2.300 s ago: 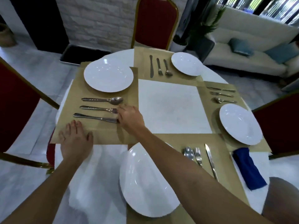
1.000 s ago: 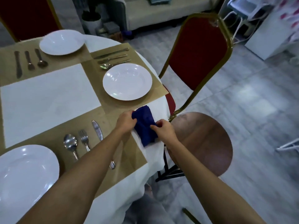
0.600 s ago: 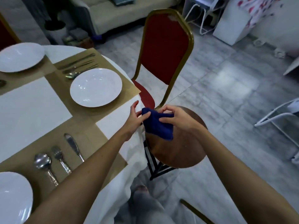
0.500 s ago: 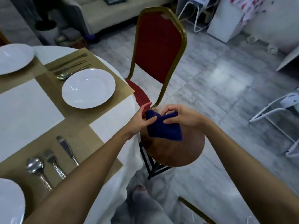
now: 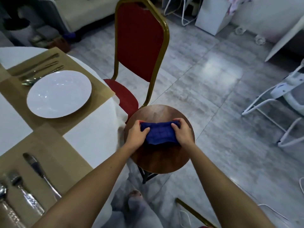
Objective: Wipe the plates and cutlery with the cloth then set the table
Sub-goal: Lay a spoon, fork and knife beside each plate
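Observation:
A dark blue cloth (image 5: 160, 134) is stretched between both hands over a round wooden stool (image 5: 162, 155) beside the table. My left hand (image 5: 137, 134) grips its left end and my right hand (image 5: 182, 132) grips its right end. On the table to the left, a white plate (image 5: 59, 93) sits on a brown placemat (image 5: 98, 99) with cutlery (image 5: 37, 69) behind it. A knife (image 5: 40, 173), fork (image 5: 24, 191) and spoon (image 5: 5, 199) lie on the near placemat at lower left.
A red chair with a gold frame (image 5: 141, 51) stands behind the stool against the table. White metal furniture legs (image 5: 269, 111) stand at the right on the grey tiled floor. A sofa (image 5: 85, 12) is at the back.
The hands took the blue cloth off the table's edge and carried it right, over the wooden stool. It now sits lower and spread wider between both hands.

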`<state>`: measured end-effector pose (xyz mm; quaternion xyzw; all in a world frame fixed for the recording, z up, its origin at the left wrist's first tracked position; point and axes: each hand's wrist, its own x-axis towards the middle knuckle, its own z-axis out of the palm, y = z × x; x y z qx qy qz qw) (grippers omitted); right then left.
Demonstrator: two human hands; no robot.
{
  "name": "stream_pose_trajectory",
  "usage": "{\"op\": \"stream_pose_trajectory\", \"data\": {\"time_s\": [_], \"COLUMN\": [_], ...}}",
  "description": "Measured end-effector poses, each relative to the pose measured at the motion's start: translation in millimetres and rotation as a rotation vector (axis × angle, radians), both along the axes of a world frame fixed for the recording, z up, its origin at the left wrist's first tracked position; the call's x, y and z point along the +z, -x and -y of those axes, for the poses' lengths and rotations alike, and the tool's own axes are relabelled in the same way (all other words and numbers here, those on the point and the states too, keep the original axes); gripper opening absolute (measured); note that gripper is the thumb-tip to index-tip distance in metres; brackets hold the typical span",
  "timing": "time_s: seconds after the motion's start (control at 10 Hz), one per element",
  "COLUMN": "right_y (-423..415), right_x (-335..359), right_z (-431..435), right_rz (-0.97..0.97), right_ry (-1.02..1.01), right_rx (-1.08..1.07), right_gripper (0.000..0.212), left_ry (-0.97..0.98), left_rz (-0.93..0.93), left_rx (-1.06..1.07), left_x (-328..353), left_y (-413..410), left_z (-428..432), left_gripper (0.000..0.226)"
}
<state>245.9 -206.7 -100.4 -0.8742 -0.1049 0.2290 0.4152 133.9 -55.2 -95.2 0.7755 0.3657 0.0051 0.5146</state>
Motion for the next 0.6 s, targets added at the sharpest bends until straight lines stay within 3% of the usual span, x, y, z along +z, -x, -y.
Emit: {"op": "stream_pose_trajectory", "data": {"time_s": [0.1, 0.2, 0.3, 0.4, 0.5, 0.6], "right_y": [6.2, 14.4, 24.4, 26.0, 21.0, 23.0], "right_x": [-17.7, -31.2, -41.7, -47.6, -38.4, -17.4], "right_z": [-3.3, -2.3, 6.2, 14.3, 16.6, 7.3], "right_rz": [0.102, 0.261, 0.562, 0.468, 0.396, 0.395], "right_ry": [0.058, 0.201, 0.487, 0.601, 0.648, 0.597], "right_rx": [-0.069, 0.0, 0.297, 0.586, 0.625, 0.514], "right_gripper": [0.03, 0.042, 0.052, 0.057, 0.057, 0.055], "left_ry": [-0.139, -0.426, -0.897, -0.893, -0.814, -0.781], "left_rz": [0.01, -0.033, -0.105, -0.34, -0.417, -0.391], "left_rx": [0.041, -0.085, -0.47, -0.743, -0.785, -0.781], "left_x": [-17.9, -32.0, -44.3, -50.5, -37.3, -13.3], "left_y": [-4.5, -1.5, 5.3, 12.6, 4.9, 0.6], "left_z": [6.0, 15.4, 23.6, 27.1, 26.0, 15.8], "left_gripper": [0.038, 0.042, 0.055, 0.062, 0.063, 0.059]}}
